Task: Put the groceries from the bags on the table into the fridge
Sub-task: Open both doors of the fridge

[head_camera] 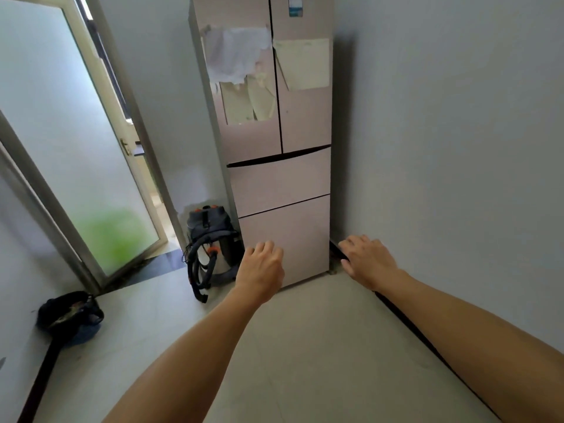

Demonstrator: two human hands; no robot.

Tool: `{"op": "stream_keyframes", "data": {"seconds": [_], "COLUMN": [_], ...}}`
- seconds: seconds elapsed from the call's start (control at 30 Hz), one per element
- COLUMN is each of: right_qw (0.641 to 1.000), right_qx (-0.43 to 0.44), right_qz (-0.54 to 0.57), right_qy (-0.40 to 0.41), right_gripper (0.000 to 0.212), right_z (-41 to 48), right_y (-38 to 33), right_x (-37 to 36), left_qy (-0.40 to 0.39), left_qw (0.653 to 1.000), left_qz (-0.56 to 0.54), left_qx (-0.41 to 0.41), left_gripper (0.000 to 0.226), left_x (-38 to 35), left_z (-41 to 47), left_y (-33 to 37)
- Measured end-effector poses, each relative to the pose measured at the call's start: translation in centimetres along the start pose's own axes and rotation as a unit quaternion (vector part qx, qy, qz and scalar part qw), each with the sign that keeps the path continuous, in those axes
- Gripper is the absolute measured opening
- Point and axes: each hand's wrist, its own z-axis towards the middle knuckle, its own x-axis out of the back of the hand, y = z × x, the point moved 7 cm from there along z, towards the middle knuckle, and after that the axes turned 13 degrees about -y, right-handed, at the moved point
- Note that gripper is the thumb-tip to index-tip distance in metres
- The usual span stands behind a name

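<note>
A tall pale pink fridge [280, 178] stands ahead in the corner, with two upper doors and two lower drawers, all closed. Papers and plastic film hang on its upper doors. My left hand [261, 270] reaches forward in front of the bottom drawer, fingers loosely curled and holding nothing. My right hand [367, 261] is stretched out near the fridge's lower right corner, fingers relaxed and empty. No bags or groceries are in view.
A grey vacuum cleaner [210, 245] with a coiled hose sits left of the fridge. A frosted glass door [76, 141] stands open on the left. A dark bag in a blue bin [71, 315] lies on the floor. A wall [457, 148] runs along the right.
</note>
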Motion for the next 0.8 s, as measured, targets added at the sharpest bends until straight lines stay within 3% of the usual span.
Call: {"op": "stream_keyframes", "data": {"seconds": [0.2,0.37,0.6,0.8], "right_qw": [1.0,0.999,0.994,0.989], "right_qx": [0.007,0.026,0.032,0.024], "right_qz": [-0.003,0.018,0.102,0.148], "right_qy": [-0.013,0.009,0.013,0.005], "right_gripper": [0.04,0.037,0.037,0.04], "right_z": [14.3,26.4,41.4,53.2], "right_y": [6.5,11.3,13.9,14.2], "right_x": [-2.5,-0.2,0.7,-1.2], "left_qy": [-0.019,-0.001,0.011,0.034], "left_qw": [1.0,1.0,0.998,0.999], "left_qz": [-0.005,-0.015,-0.012,0.021], "left_qx": [0.008,0.027,0.059,0.028], "left_gripper": [0.024,0.027,0.025,0.014], "left_x": [-3.6,-3.6,-4.6,-7.5], "left_z": [15.0,26.1,37.8,49.1], "left_y": [-1.4,-3.7,-10.7,-16.7]}}
